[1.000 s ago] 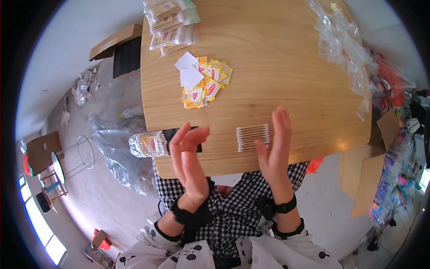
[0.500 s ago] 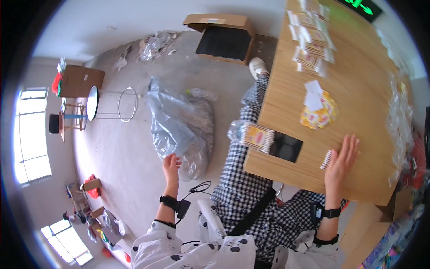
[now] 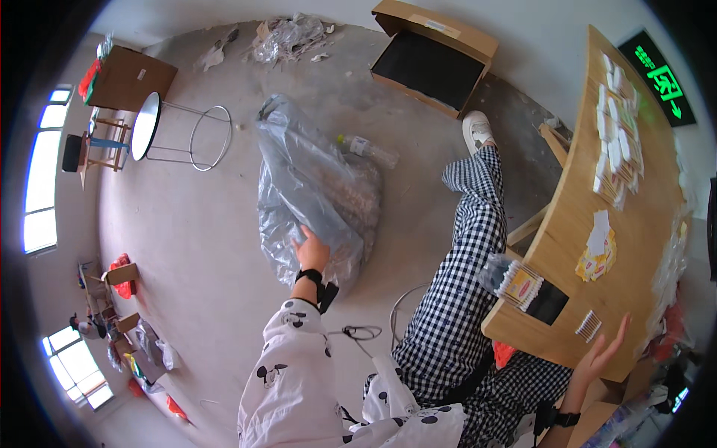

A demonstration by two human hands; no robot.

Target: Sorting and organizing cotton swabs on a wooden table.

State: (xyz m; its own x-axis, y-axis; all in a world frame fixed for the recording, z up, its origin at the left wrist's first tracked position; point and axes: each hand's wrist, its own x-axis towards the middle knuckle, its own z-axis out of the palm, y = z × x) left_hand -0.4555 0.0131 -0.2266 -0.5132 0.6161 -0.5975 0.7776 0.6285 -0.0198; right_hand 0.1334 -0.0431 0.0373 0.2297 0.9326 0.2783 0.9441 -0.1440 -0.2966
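left grip (image 3: 313,254) at grey bag (image 3: 300,183), hold unclear | right grip (image 3: 595,360) unclenched, empty, near swabs (image 3: 588,325) | yellow-white printed cards (image 3: 596,263)

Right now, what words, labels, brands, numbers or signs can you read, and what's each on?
I won't copy wording, but here's where it is:
Wall sign: green running figure, arrow and small lettering.
Cotton swab packet: red mark on yellow, print too small.
Yellow cards: print too small.
Plastic bottle: label too small.
Open cardboard box: pale label, unreadable.
Brown carton: small pale label, unreadable.
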